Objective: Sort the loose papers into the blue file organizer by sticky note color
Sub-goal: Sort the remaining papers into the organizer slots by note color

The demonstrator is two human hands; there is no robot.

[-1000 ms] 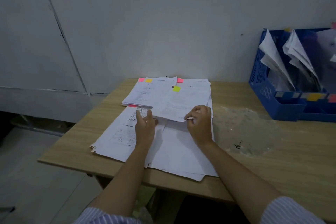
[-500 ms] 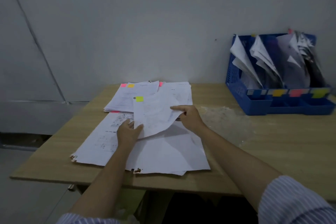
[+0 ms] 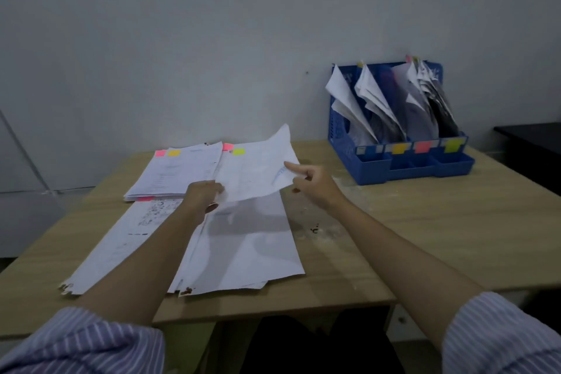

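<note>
A plain office corner: wooden desk (image 3: 425, 222), paper stacks (image 3: 179, 170), blue file organizer (image 3: 403, 161), bare grey wall (image 3: 212, 39).

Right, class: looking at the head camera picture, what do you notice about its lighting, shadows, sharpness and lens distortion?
Head view: dim and bluish overall; the lifted sheet and left hand cast a soft grey shadow on the papers beneath; print on every page is too soft to read; the right hand is slightly motion-blurred; the wide lens bows the table edges and stretches the striped sleeves at the bottom corners.
</note>
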